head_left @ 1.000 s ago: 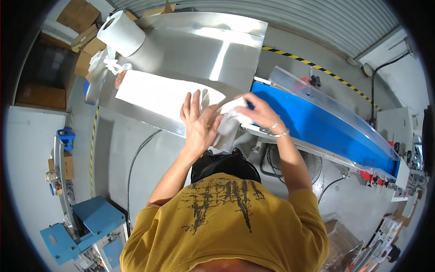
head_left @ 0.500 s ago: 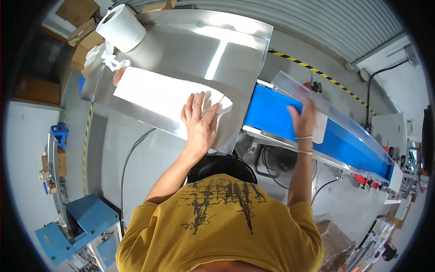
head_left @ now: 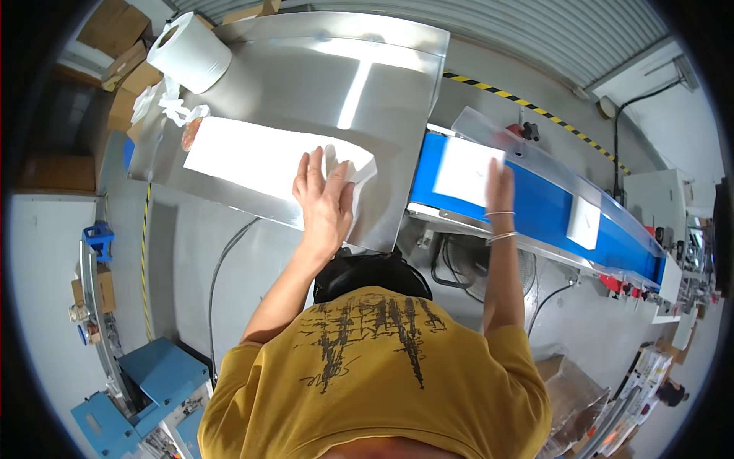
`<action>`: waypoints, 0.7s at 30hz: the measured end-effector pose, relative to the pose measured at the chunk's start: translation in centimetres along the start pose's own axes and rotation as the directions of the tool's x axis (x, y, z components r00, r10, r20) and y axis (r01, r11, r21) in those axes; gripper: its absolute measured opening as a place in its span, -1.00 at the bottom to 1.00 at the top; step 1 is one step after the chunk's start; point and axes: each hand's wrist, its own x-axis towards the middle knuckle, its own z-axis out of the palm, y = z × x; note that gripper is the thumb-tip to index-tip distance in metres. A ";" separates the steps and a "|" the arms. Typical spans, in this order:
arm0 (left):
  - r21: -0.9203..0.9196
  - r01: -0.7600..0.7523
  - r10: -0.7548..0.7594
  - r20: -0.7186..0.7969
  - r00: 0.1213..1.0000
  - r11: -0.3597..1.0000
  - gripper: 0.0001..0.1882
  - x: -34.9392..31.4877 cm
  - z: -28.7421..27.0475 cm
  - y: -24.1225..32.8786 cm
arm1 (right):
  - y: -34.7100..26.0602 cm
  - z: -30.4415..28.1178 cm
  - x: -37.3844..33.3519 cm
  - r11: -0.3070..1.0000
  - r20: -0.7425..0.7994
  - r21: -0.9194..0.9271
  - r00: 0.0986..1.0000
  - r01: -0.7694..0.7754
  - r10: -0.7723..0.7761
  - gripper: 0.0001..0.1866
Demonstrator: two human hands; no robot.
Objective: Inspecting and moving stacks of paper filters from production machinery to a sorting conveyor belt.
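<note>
A long row of overlapping white paper sheets lies on the metal table, its right end curling up. My left hand rests on that right end with its fingers spread over the paper. A reddish round piece shows at the row's far left end. On the blue conveyor belt, a single white sheet lies near the table. My right hand is at this sheet's right edge; motion blur hides whether its fingers grip it. Farther along the belt is another white sheet.
A large white paper roll stands on the metal table at the back left, loose white scraps beside it. A clear guard runs along the belt's far side. Below the belt is a floor fan. Cardboard boxes are at far left.
Another white sheet now lies on the belt's near-table end beside my right hand, which has shifted slightly left. The earlier belt sheet has travelled right. My left hand remains on the paper row.
</note>
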 end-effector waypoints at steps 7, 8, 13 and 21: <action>-0.024 -0.058 0.057 -0.025 0.998 0.998 -0.68 -0.4 0.3 -0.4 | -8.3 -5.8 0.8 0.961 -0.059 -0.039 0.960 0.273 -0.275 -0.51; -0.026 -0.065 0.064 -0.019 0.998 0.998 -0.68 -0.5 0.3 -0.4 | -11.4 -5.5 0.6 0.911 0.071 0.230 0.928 0.341 -0.365 -0.48; -0.036 -0.103 0.104 0.034 0.994 0.994 -0.67 -0.1 -0.4 -0.5 | -19.2 -0.3 0.1 0.690 0.472 0.717 0.660 0.098 -0.584 -0.41; 0.023 -0.001 0.001 -0.011 1.000 1.000 -0.65 -0.1 -0.7 -1.6 | -10.6 0.7 -1.2 0.800 0.413 0.562 0.909 -0.210 -0.051 -0.68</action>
